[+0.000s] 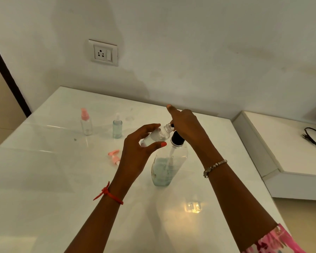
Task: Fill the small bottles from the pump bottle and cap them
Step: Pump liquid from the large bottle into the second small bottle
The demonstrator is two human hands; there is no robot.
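Note:
A tall clear pump bottle with pale blue liquid in its lower part and a black pump collar stands mid-table. My right hand rests on top of its pump head, index finger stretched out. My left hand holds a small clear uncapped bottle, tilted with its open neck against the pump spout. A loose pink pump cap lies on the table left of my left hand. Further back stand a small clear bottle with a pink cap and a small bottle of blue liquid with a clear cap.
The white glossy table meets a white wall with a power socket. At the right a lower white ledge carries a black cable.

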